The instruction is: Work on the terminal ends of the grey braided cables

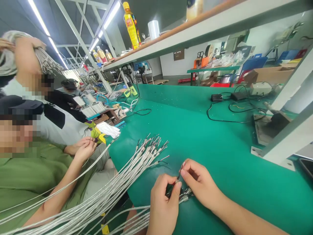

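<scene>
Two hands at the near edge: left hand (162,204), fingers (176,191) closed on a braided cable end (184,197); right hand (200,182), fingers (187,171) pinching a thin red-tipped wire (182,167). Many silver braided cables (137,166) lie fanned left across the green table (227,147).

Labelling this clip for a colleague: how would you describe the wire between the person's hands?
On the green mat, find the left hand and right hand. Pinched between them stands a short dark wire with a red tip, unlike the long pale cables fanned nearby.

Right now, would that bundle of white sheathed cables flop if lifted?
Probably floppy: the white sheathed cables sag in long loose curves. Their wire ends, fanned on the green bench mat, would likely snag and tangle.
</scene>
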Motion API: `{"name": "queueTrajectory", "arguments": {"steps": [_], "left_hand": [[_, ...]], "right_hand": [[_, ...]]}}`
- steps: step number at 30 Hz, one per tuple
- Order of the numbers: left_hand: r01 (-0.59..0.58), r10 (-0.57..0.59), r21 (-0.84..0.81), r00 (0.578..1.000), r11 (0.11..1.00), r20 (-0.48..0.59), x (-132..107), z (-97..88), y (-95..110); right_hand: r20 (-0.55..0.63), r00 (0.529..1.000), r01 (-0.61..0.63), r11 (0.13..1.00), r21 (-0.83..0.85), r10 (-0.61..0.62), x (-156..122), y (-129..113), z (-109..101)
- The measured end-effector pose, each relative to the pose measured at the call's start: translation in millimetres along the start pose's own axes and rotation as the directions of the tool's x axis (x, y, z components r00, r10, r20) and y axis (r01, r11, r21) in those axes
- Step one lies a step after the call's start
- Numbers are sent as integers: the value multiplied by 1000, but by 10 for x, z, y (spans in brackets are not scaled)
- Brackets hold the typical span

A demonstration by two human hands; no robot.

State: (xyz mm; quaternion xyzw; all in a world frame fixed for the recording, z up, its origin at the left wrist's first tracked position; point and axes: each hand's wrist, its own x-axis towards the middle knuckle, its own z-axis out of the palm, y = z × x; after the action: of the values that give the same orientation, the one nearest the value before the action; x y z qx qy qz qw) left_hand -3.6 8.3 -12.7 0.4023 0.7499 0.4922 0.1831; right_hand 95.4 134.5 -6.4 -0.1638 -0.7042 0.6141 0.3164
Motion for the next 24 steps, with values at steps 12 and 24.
{"name": "queueTrajectory", "arguments": {"steps": [12,24], "left_hand": [[53,-50,-93,998,994,37,32,-22,12],[36,-35,-49,999,998,29,25,-46,25]], "right_hand": [[65,997,-45,977,207,32,15,-9,-21],[75,992,-117,968,222,103,47,-25,-13]]}}
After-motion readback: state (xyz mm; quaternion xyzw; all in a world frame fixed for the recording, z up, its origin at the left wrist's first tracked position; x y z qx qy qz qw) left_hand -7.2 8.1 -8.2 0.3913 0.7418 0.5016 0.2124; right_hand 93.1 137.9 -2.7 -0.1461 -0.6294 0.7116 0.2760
